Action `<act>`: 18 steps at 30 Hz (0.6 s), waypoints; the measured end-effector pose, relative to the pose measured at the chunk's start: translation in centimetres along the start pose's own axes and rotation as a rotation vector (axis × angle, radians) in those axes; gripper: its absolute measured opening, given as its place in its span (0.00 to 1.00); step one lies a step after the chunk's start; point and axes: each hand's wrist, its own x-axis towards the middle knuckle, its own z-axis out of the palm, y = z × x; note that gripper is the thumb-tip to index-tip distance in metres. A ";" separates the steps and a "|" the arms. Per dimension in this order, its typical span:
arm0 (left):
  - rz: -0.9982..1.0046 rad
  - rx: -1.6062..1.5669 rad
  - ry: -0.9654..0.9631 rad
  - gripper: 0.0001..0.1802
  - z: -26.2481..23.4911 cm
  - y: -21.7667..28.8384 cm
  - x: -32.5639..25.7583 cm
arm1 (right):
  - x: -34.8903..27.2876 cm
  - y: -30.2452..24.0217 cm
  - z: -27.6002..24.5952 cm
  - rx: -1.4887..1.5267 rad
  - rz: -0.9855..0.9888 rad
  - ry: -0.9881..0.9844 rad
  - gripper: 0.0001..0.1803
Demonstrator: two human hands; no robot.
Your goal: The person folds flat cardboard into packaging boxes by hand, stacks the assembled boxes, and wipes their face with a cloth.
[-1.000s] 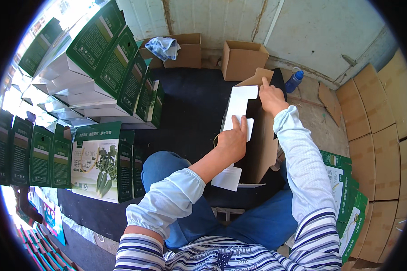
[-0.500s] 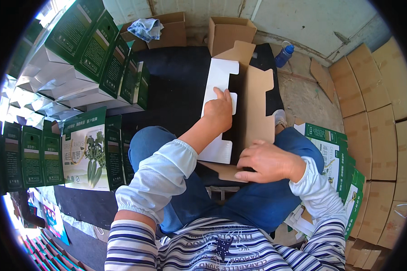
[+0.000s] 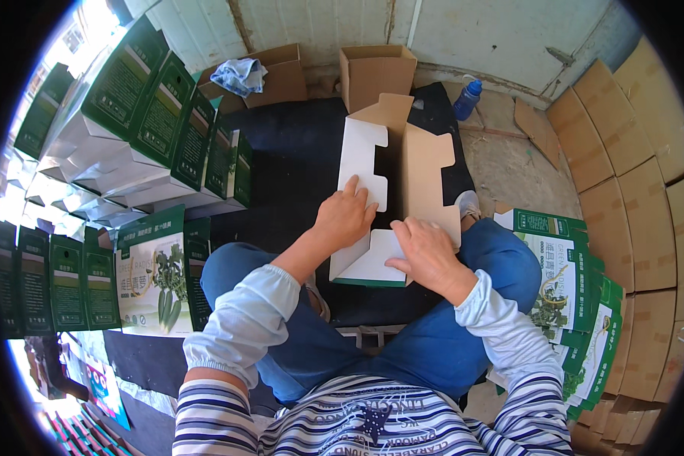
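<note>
Concrete floor, frame centre: unfolded carton blank (image 3: pixel 394 199) across the lap. Left hand (image 3: pixel 346 216) presses its white panel flat; right hand (image 3: pixel 427 254) grips the lower flap. Folding underway; creasing likely next.

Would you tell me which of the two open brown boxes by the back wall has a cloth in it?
The left brown box: a crumpled blue-white cloth lies in it. The upright brown box beside it shows none.
</note>
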 end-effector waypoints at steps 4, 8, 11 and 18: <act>0.097 0.056 0.033 0.29 -0.2 0.3 -2.6 | 0.6 -0.3 0.7 -0.086 -0.064 -0.012 0.25; 0.231 0.143 0.044 0.34 -0.7 1.8 -4.5 | 2.6 3.1 -0.2 0.213 0.084 -0.219 0.23; 0.280 0.179 0.097 0.34 -0.1 2.2 -5.0 | 6.6 7.6 1.2 0.199 0.191 0.090 0.30; 0.465 0.058 0.095 0.23 2.1 3.3 -5.9 | 15.9 11.6 -1.1 0.244 0.516 0.146 0.38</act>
